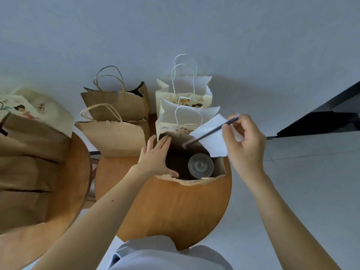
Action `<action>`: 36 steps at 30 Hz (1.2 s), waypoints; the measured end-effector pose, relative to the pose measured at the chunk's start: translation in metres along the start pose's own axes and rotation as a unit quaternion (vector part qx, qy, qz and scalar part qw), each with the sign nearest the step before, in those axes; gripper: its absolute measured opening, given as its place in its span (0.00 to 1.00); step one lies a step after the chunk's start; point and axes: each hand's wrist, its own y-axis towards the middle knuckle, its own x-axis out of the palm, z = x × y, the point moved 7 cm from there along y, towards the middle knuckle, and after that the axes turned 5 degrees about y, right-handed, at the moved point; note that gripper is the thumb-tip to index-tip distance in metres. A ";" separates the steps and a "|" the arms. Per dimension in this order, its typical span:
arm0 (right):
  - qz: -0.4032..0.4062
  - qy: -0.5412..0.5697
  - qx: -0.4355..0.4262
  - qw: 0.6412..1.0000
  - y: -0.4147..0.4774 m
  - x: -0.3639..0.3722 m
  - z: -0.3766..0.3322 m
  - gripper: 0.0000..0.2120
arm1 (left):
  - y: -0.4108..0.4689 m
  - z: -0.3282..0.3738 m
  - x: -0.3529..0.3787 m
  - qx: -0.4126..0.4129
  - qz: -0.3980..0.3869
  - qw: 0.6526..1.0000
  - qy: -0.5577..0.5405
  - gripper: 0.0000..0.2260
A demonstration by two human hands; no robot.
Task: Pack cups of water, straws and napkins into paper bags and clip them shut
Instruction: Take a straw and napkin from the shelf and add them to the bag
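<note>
Cup (200,165) packed, straw (210,132) and napkin (214,143) next
My right fingers (228,133) pinch both over the open bag (222,169), left fingers (163,143) flat against its rim; clipping remains

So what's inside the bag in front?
A lidded cup stands inside the open bag. The right hand holds a straw and napkin over its mouth. The dark bottom beside the cup is hidden.

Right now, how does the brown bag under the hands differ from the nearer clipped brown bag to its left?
The front bag has its mouth wide open, pushed apart by the left hand; the clipped bag is flat at the top, shut by a clip. A lidded cup shows inside the front bag; the clipped bag hides its contents. Both are brown paper and stand on the round table.
</note>
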 end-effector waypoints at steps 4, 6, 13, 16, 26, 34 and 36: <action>-0.078 -0.020 0.019 0.997 -0.010 0.017 0.031 0.07 | 0.004 -0.003 0.002 -0.011 0.005 1.000 -0.014 0.53; -0.124 -0.029 0.052 0.990 -0.015 0.028 0.048 0.06 | 0.004 -0.002 0.001 -0.016 0.009 1.000 -0.022 0.53; -0.270 -0.041 0.136 0.952 -0.030 0.055 0.075 0.15 | 0.001 -0.001 -0.009 -0.013 0.054 0.994 -0.093 0.46; -0.265 -0.037 0.140 0.953 -0.030 0.048 0.077 0.13 | -0.006 0.000 -0.016 -0.026 0.072 0.990 -0.117 0.42; -0.303 0.041 0.073 0.949 -0.028 0.077 0.027 0.10 | -0.085 -0.022 -0.056 -0.076 0.262 0.938 -0.215 0.19; -0.430 0.067 0.008 0.901 -0.089 0.173 -0.072 0.08 | -0.229 -0.106 -0.057 -0.179 0.383 0.874 -0.240 0.09; -0.452 0.076 -0.010 0.889 -0.117 0.203 -0.106 0.08 | -0.278 -0.132 -0.048 -0.212 0.397 0.860 -0.242 0.08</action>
